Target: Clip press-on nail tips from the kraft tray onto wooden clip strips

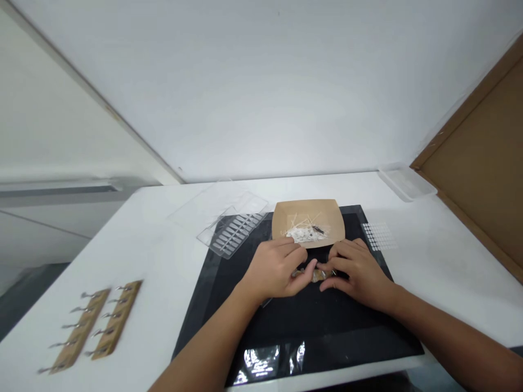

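Observation:
Over the black mat [302, 332], my left hand [278, 267] and my right hand [355, 269] meet at a short wooden strip [317, 275] with shiny metal bits on it. Curled fingers of my left hand grip its left end, thumb pointing inward. At the other end, the thumb and fingers of my right hand close around the strip. Most of the piece is hidden by my fingers, so its fine detail cannot be made out. Just beyond both hands stands a brown paper tray [281, 218] holding white scraps [304, 234], thin sticks and a small dark piece.
Two wooden strips with protruding metal clips [116, 321] lie at the left on the white table [163, 261]. A clear plastic sheet with nail-shaped pieces [235, 234] overlaps the mat's far left corner. White sticker dots [379, 236] lie right; a clear plastic box [406, 182] stands behind.

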Demonstrator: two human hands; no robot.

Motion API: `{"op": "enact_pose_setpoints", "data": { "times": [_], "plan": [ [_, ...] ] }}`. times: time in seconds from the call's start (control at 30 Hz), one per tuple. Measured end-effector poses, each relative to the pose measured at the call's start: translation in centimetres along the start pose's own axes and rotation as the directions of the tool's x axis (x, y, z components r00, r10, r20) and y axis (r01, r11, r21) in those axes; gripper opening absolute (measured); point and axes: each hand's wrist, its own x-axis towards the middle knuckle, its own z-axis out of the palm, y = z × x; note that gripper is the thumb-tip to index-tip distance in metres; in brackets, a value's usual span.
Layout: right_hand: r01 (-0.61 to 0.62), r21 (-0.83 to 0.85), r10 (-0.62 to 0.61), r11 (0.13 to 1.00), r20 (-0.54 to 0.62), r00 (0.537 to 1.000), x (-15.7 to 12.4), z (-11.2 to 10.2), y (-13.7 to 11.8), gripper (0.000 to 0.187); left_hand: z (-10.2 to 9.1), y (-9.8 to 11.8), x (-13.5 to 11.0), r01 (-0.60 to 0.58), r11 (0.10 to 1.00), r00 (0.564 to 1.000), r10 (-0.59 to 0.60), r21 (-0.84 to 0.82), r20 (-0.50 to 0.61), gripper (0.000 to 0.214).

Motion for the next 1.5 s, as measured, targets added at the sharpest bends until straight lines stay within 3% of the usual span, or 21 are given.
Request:
{"op": "enact_pose_setpoints", "data": {
  "times": [0.23, 0.43, 0.73, 1.07, 1.5],
  "plan": [
    [0.086, -0.021, -0.087, 0.996, -0.017, 0.996, 0.0, -0.2, 0.5, 0.048, 0.0, -0.1, -0.1, 0.009, 1.0, 1.0, -0.01, 0.016, 0.001, 0.028],
    [0.104, -0.001, -0.104, 0.995, -0.01, 0.995, 0.1, -0.4, 0.6, 0.036, 0.0, 0.0, -0.1, 0.004, 1.0, 1.0, -0.004, 0.029, -0.001, 0.027],
    [0.165, -0.049, -0.165, 0.985, 0.003, 0.986, 0.0, -0.5, 0.7, 0.036, 0.1, 0.0, 0.0, -0.005, 0.999, 1.0, 0.005, 0.039, 0.007, 0.028],
    [0.165, 0.019, -0.166, 0.986, 0.14, 0.976, 0.4, -3.4, 1.8, 0.036, 0.1, -0.1, -0.1, -0.013, 0.999, 0.999, 0.012, 0.029, 0.031, 0.03],
    [0.141, -0.003, -0.138, 0.99, 0.181, 0.974, 0.3, -2.6, 1.6, 0.033, 0.1, 0.2, 0.0, -0.037, 0.998, 0.999, 0.036, 0.054, 0.025, 0.029]
  ]
}}
